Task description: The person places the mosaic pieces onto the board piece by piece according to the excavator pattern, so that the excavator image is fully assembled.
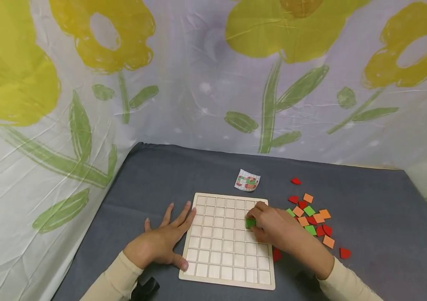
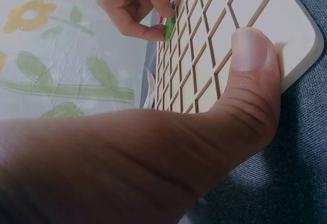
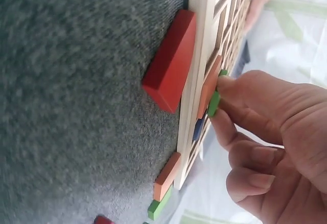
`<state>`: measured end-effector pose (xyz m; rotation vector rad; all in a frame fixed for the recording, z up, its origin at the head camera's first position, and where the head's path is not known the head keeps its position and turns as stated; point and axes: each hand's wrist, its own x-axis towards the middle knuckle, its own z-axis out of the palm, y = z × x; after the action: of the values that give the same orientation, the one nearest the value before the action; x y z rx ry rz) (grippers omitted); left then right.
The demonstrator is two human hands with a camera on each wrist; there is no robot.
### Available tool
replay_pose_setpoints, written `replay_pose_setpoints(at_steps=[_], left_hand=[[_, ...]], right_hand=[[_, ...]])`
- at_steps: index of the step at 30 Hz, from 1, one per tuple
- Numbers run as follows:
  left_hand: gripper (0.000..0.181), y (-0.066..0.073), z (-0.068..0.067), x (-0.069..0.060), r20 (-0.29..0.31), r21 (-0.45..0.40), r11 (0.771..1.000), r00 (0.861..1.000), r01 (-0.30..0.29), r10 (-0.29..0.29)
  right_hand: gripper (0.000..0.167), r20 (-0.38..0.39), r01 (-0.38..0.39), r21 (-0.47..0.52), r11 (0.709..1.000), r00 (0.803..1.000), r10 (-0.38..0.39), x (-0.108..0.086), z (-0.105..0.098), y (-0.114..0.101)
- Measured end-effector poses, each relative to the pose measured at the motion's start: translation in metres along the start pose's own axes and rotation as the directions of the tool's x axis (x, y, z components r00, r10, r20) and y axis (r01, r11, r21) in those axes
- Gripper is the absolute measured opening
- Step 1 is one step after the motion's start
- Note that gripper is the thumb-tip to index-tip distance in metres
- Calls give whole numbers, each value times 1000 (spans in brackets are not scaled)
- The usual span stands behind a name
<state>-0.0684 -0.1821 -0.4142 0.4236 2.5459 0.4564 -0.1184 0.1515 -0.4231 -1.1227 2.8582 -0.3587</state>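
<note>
A right hand (image 1: 273, 223) reaches over the right side of a grid board (image 1: 222, 246), its grip pinching a green tile (image 1: 250, 223) between thumb and fingertips at the board's surface (whether seated in a cell cannot be told). The tile, in the board's far half, shows no clear long axis; the right hand is the nearer. An orange tile (image 3: 210, 86) lies just beside it, towards the board's right edge. The left hand (image 1: 162, 242), fingers spread, grasps nothing, thumb resting on the board's near left corner.
</note>
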Motion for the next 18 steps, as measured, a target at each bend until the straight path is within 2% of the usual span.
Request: replay_pose_setpoints(at_steps=[13,18], left_hand=[[143,0,-2,1,-3,-12,1000,1000,-2,2],[142,-1,-1,1,6,-13,1000,1000,-1,2]], right_hand=[[28,-13,5,18,1000,1000,-5,-3,-5,1],[28,-32,-47,64,997,998,49,-12,-10,8]])
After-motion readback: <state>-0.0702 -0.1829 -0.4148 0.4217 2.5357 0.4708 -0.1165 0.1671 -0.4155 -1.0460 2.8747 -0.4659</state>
